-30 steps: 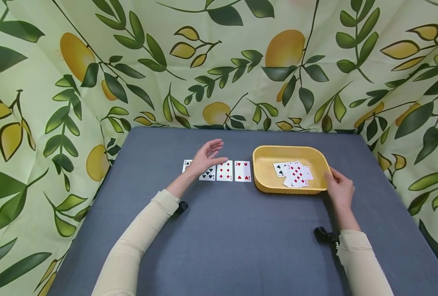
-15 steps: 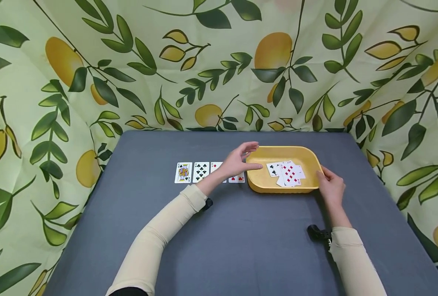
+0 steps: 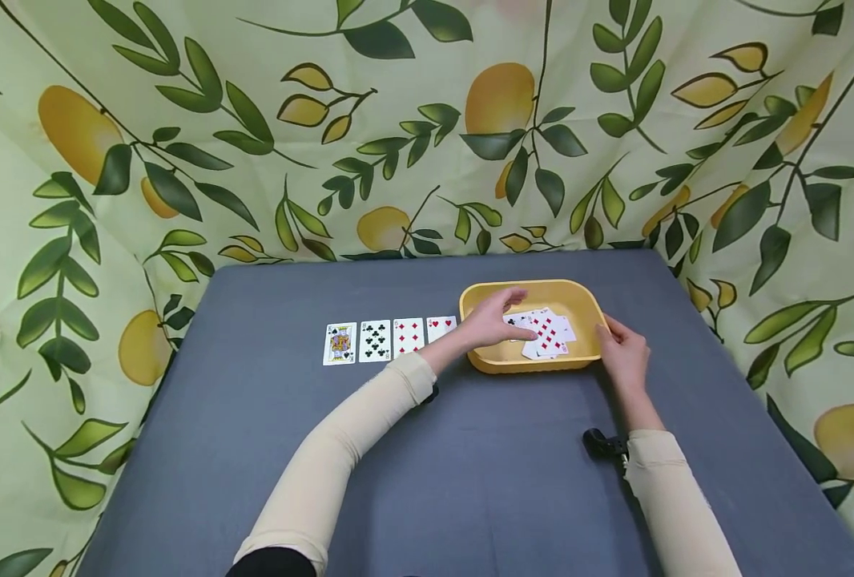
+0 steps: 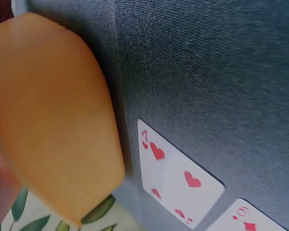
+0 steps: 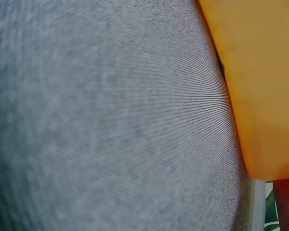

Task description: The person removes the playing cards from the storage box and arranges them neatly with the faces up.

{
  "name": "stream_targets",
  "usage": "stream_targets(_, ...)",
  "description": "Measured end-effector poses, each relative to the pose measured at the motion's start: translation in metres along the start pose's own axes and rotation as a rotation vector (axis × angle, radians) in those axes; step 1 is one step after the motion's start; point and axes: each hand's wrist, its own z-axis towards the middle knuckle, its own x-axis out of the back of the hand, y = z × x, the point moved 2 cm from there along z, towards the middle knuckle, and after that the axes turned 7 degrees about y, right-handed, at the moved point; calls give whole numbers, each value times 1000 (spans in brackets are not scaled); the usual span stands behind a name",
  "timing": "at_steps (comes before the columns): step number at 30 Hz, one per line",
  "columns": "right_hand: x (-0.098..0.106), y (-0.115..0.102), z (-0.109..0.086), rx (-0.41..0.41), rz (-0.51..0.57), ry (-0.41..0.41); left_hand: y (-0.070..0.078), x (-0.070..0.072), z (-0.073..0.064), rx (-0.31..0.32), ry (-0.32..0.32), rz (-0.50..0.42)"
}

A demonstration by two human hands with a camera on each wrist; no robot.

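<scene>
A yellow tray rests on the table with several loose playing cards in it, a diamonds card on top. My right hand grips the tray's right rim between thumb and fingers. Over the tray's left part hovers my left hand, fingers loosely bent and apart, thumb near the cards; nothing is held in it. Left of the tray lies a row of face-up cards: a king, a clubs card, a six of diamonds and a four of hearts. The left forearm covers part of the four in the head view.
A grey-blue cloth covers the table. Behind and at both sides hangs a curtain printed with leaves and fruit. In the right wrist view the tray's outer wall fills the right side.
My left hand has moved right, from above the card row to over the tray. The right hand keeps its grip on the rim. The head view has shifted, so the scene appears further left.
</scene>
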Motion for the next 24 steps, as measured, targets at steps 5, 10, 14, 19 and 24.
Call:
stream_targets(5,0,-2,1,14,3,10,-2,-17,12,-43,-65,214)
stream_targets(10,1,-1,1,1,13,5,-7,-34,23,-89,-145,360)
stream_targets(14,0,-1,1,-5,23,1,-11,-42,30,-96,-176,419)
stream_targets(19,0,-1,1,-15,26,-6,-18,-48,34,-82,-205,477)
stream_targets(24,0,-2,0,-18,20,-7,-24,-52,35,-62,-216,538)
